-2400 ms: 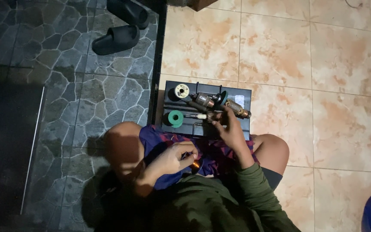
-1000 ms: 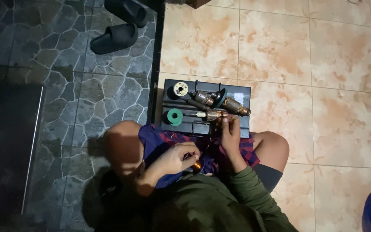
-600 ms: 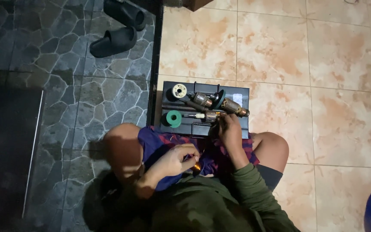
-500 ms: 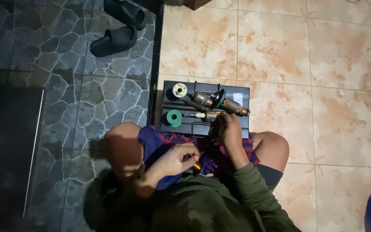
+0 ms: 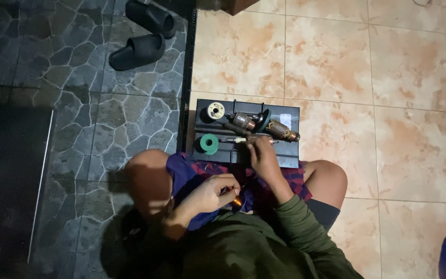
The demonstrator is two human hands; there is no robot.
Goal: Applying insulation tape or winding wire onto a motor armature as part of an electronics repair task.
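Holding: your left hand (image 5: pixel 213 194) sits over your lap, fingers curled and pinching a small orange-lit piece (image 5: pixel 237 199); keep it tucked there.
Reaching: your right hand (image 5: pixel 262 155) stretches to the black tray (image 5: pixel 291 150), fingertips closed on a slim tool (image 5: pixel 233 139); grip it near the tip and lift without knocking its neighbours.
Beside it: a green spool (image 5: pixel 208 144) left, two copper-wound armatures (image 5: pixel 264 125) behind, a pale spool (image 5: pixel 216 110) at the far corner.
Farther: dark sandals (image 5: pixel 139 50) on the stone paving.

The person wears a dark olive-green long-sleeved top (image 5: pixel 264 248), dark shorts (image 5: pixel 321 214), and bare knees show.
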